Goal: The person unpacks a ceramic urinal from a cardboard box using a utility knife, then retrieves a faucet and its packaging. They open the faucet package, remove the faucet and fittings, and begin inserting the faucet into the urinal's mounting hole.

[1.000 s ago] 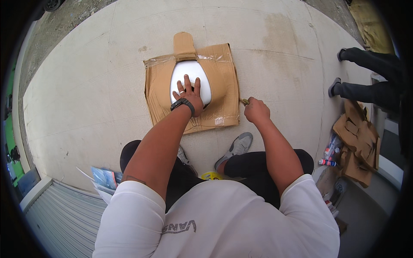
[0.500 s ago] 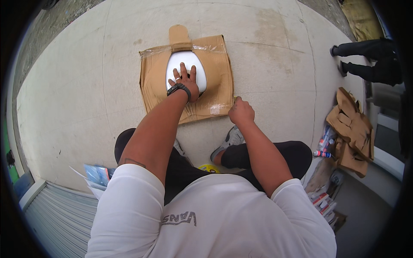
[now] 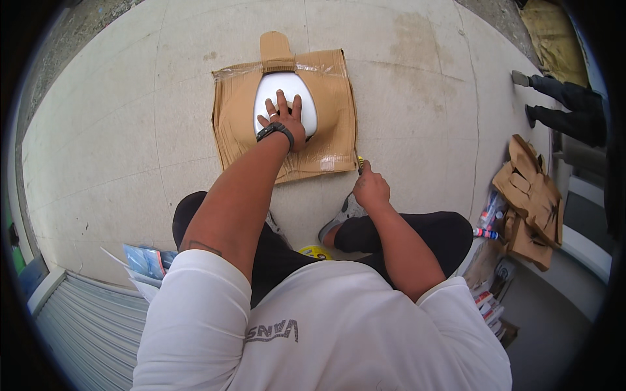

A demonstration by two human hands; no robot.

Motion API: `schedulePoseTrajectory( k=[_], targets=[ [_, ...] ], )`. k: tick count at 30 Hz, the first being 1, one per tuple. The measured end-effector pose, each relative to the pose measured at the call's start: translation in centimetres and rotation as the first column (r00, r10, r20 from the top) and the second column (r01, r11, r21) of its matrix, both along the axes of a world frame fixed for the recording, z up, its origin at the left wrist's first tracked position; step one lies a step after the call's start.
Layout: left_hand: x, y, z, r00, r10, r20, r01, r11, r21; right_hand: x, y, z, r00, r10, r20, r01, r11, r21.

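A smooth, rounded white object sits in the middle of a square brown cardboard wrapping on the pavement. Clear tape runs along the wrapping's edges, and a cardboard flap sticks out at its far side. Fingers spread, my left hand presses flat on the white surface and hides part of it. Just off the wrapping's near right corner, my right hand is closed around a small yellow-and-black tool that looks like a box cutter. My fist covers most of that tool; its blade cannot be made out.
A yellow round item lies between my feet. Torn cardboard, bottles and boxes are piled at the right. Another person's dark-trousered legs stand at the far right. Blue plastic packaging and a ribbed shutter are at the left.
My right hand has drawn back from the cardboard's right edge toward me, showing more of the yellow-and-black tool. My left hand keeps its place on the white surface. The other person's legs have shifted.
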State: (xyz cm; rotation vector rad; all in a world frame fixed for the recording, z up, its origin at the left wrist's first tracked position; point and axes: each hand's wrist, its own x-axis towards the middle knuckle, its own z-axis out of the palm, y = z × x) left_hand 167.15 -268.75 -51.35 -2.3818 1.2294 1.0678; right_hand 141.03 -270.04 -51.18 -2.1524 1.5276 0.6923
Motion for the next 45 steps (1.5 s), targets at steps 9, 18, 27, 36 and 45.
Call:
schedulePoseTrajectory(
  k=[9,18,27,36,45],
  targets=[
    [0.2,-0.1,0.1,0.996,0.046,-0.070,-0.049,0.998,-0.032,-1.2,2.2,1.2,0.998,0.030,-0.048,-0.028,0.999,0.029],
    [0.2,0.1,0.2,0.995,0.044,-0.085,-0.049,0.997,-0.060,-0.8,1.3,2.4,0.997,0.043,-0.059,-0.038,0.996,0.081],
    [0.9,1.8,0.1,0.996,-0.054,-0.072,0.042,0.985,-0.165,-2.1,0.6,4.8,0.967,0.164,0.196,-0.198,0.965,0.174],
    [2.8,5.6,12.7,0.966,-0.166,-0.197,0.076,0.913,-0.400,-1.4,2.6,2.1,0.896,0.373,0.242,-0.411,0.902,0.133],
    [1.4,8.7,17.3,0.962,-0.067,-0.266,-0.032,0.935,-0.352,-2.3,2.9,0.0,0.913,0.345,0.217,-0.378,0.916,0.134]
  ],
)
